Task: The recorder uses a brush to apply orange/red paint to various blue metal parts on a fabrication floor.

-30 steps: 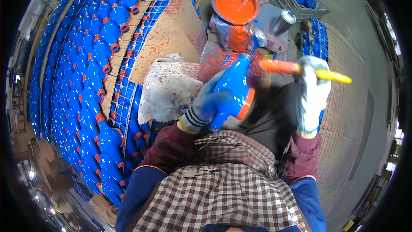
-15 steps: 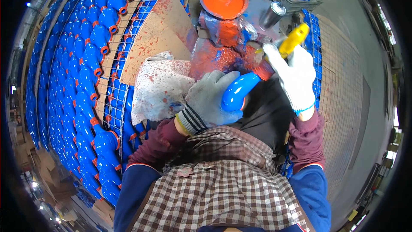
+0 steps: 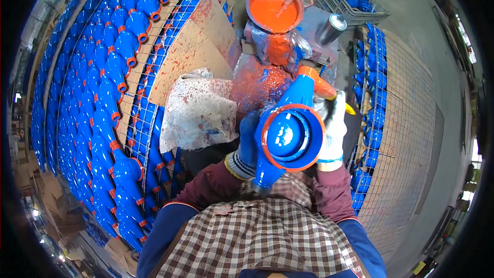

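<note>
My left hand [image 3: 248, 138], in a knitted glove with a blue palm, is closed around the left side of a glossy blue pipe fitting [image 3: 303, 160]. Its wide round mouth faces up, with an orange-red rim, and a narrower neck points away from me. Between the fingers of my right hand [image 3: 335, 131], in a white glove, is a paintbrush [image 3: 324, 88] with an orange-coated head and a yellow handle. The brush head lies against the orange end of the neck. The fitting hides part of both hands.
Beyond the fitting stands a pot [image 3: 301, 18] of orange-red paint with a stick in it, beside a dark can [image 3: 329, 32]. A stained cloth [image 3: 198, 110] and spattered cardboard [image 3: 198, 41] lie left. Stacked blue fittings [image 3: 98, 98] fill the far left; a wire mesh rack [image 3: 401, 123] stands right.
The fitting has been turned and raised, so its wide mouth now faces up. My right hand has come down and inward with the brush, whose handle now points away to the right.
</note>
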`<state>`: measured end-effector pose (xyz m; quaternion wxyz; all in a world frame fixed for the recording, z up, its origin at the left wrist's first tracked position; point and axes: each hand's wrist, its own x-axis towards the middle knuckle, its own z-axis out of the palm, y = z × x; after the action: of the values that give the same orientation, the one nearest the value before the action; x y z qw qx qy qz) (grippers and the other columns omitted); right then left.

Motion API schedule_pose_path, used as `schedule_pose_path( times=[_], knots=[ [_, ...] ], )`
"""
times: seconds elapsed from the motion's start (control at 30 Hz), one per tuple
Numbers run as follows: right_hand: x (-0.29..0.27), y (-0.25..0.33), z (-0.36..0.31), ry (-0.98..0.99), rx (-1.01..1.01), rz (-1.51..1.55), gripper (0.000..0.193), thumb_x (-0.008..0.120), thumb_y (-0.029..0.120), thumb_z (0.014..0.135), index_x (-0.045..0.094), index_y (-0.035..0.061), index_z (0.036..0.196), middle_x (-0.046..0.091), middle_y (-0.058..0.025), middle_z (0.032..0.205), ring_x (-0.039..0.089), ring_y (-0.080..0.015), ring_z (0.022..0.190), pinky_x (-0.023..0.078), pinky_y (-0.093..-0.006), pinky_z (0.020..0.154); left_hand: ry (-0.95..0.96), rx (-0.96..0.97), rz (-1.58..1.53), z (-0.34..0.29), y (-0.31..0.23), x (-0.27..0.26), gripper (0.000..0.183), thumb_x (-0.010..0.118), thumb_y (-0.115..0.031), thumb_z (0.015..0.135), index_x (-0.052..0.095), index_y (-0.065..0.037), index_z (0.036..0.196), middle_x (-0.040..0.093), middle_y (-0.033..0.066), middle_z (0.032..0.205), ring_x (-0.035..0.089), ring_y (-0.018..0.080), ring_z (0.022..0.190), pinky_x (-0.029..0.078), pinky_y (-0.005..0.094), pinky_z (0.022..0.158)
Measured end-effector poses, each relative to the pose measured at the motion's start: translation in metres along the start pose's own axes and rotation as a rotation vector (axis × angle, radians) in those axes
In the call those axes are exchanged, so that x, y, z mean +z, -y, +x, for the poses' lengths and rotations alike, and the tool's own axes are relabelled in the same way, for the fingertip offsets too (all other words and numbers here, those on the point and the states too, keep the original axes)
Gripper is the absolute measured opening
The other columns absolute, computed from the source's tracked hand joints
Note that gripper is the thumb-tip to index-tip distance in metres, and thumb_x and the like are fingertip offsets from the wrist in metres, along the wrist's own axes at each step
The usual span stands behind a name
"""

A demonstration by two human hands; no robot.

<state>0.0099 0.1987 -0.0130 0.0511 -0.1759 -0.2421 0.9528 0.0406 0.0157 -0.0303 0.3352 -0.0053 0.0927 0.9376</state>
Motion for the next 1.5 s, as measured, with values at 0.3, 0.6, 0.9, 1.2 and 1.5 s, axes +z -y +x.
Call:
schedule_pose_path(
  times=[0.3, 0.6, 0.9, 1.2, 1.5],
  knots=[
    [0.055, 0.036, -0.019, -0.051, 0.106, -0.414, 0.035, 0.049, 0.028, 0.099, 0.051, 0.001, 0.123, 0.065, -0.0116, 0.102, 0.066, -0.0184, 0.088, 0.057, -0.0304, 0.074, 0.196, -0.026, 0.036, 0.015, -0.012, 0.049, 0.083, 0.042, -0.067, 0.089, 0.028, -0.009, 0.146, 0.039, 0.0088, 0.147, 0.047, 0.0251, 0.128, 0.038, 0.0445, 0.108],
    [0.054, 0.09, 0.011, 0.01, -0.699, -1.161, 0.021, 0.069, 0.019, 0.087, 0.064, 0.0036, 0.1, 0.063, -0.0026, 0.085, 0.058, -0.0097, 0.069, 0.046, -0.0238, 0.062, 0.123, -0.099, 0.957, 0.036, -0.031, 0.044, 0.078, 0.073, -0.029, 0.074, 0.035, -0.006, 0.139, 0.048, 0.0116, 0.131, 0.049, 0.0232, 0.12, 0.042, 0.0389, 0.1],
    [0.055, 0.084, 0.016, 0.484, -1.06, -2.154, 0.024, 0.069, 0.03, 0.084, 0.068, 0.009, 0.096, 0.062, -0.0113, 0.076, 0.059, -0.0266, 0.061, 0.045, -0.0361, 0.053, 0.386, 0.427, 2.496, 0.042, -0.023, 0.076, 0.052, 0.074, -0.021, 0.062, 0.056, -0.012, 0.11, 0.058, 0.0069, 0.102, 0.058, 0.0272, 0.088, 0.049, 0.0413, 0.07],
    [0.067, 0.09, -0.017, 0.453, -1.247, -2.164, 0.016, 0.075, 0.018, 0.08, 0.07, 0.0119, 0.094, 0.059, -0.0072, 0.071, 0.056, -0.0237, 0.06, 0.044, -0.0336, 0.053, 0.32, 0.434, 2.404, 0.043, -0.019, 0.075, 0.052, 0.075, -0.023, 0.063, 0.056, -0.013, 0.11, 0.058, 0.0076, 0.106, 0.057, 0.0285, 0.09, 0.049, 0.0417, 0.072],
    [0.052, 0.099, -0.048, 0.532, -0.972, -1.372, 0.018, 0.074, -0.001, 0.073, 0.063, 0.0045, 0.087, 0.063, -0.0085, 0.078, 0.061, -0.0225, 0.073, 0.049, -0.0329, 0.067, 0.188, 0.538, 1.685, 0.042, -0.025, 0.045, 0.079, 0.085, -0.018, 0.048, 0.048, -0.009, 0.118, 0.053, 0.0131, 0.115, 0.053, 0.033, 0.109, 0.046, 0.0413, 0.092]
  ],
)
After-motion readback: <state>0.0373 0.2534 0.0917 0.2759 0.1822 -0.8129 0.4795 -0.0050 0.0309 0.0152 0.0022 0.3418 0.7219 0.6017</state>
